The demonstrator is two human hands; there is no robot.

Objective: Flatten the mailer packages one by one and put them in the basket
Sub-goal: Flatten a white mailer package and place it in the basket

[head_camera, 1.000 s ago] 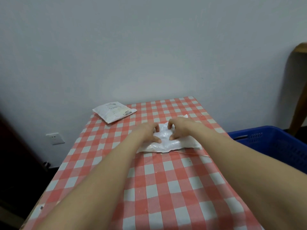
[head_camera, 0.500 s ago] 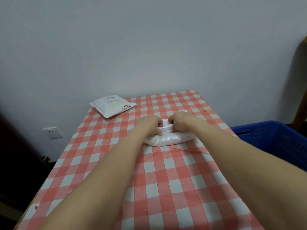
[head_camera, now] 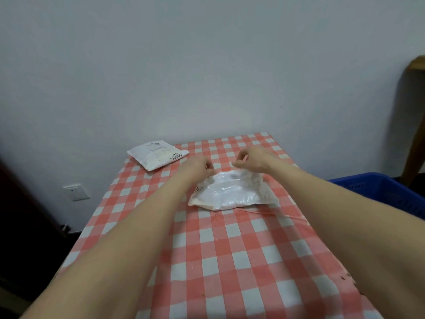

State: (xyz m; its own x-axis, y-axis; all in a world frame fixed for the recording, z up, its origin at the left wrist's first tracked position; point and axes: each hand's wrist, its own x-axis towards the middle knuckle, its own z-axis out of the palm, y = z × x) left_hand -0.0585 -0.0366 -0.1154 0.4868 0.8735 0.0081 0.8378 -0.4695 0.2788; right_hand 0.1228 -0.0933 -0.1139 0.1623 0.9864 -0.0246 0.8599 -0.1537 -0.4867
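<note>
Mailers are what this job is about, and the head view shows two of them, both on the table [head_camera: 232,261] with the red and white cloth. One crinkly mailer [head_camera: 230,194] lies in the middle of the table. It looks bumpy and not yet flat, with its far side lifted up a bit. The left hand [head_camera: 199,168] is at its far left corner with curled fingers. The right hand [head_camera: 250,160] is just over its far edge, fingers curled too. I cannot tell if either hand is pinching the plastic or only touching it. The other mailer [head_camera: 158,156] waits at the far left corner of the table, puffy, and no hand is near it. The blue basket [head_camera: 377,192] stands beside the table on the right side, lower down. Only part of it shows, and I see no mailer in that part. So I think the job is near its start: this mailer needs more pressing, then it goes in the basket, then the second one gets the same. Count: two mailers, one basket, two hands, one table.
</note>
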